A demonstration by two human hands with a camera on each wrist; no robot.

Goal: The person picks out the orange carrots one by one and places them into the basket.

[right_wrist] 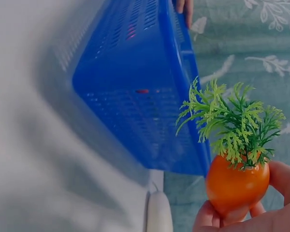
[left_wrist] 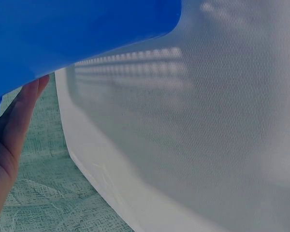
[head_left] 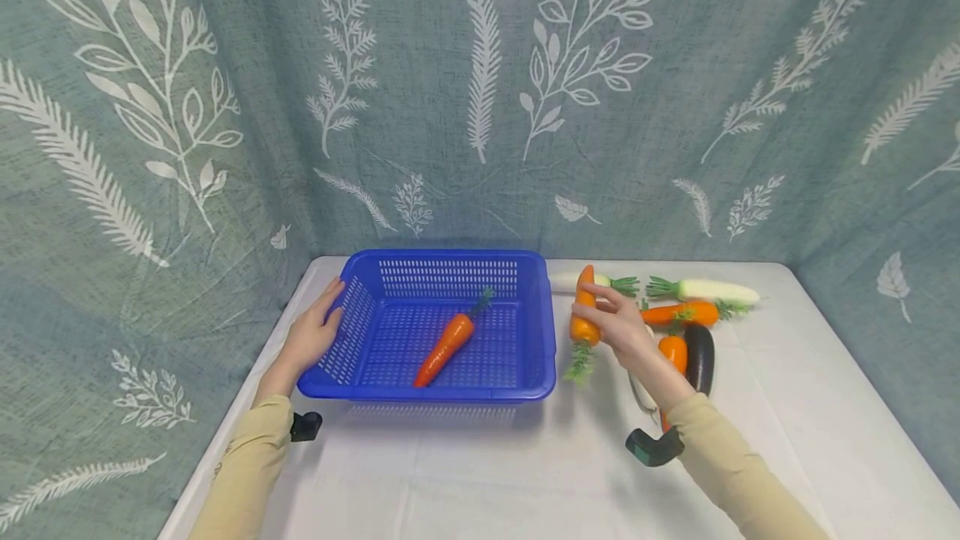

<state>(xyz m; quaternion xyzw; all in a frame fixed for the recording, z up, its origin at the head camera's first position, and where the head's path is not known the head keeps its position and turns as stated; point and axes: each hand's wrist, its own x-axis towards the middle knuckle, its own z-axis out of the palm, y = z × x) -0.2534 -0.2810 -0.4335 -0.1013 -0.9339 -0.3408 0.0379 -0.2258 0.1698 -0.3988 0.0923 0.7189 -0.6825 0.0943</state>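
Note:
My right hand pinches an orange carrot above the table, just right of the blue plastic basket. The carrot's leafy green top points toward me, its tip away. Low in the right wrist view, thumb and fingers close around the thick end. At the basket's left side my left hand touches the rim, its fingers fairly straight; the rim partly hides them in the left wrist view. Inside the basket lies a red-orange carrot with a green top, set diagonally.
Right of the basket lie two white radishes, another orange carrot, an orange vegetable and a dark eggplant. My right forearm partly covers a pale vegetable there. A patterned green curtain hangs behind the white table.

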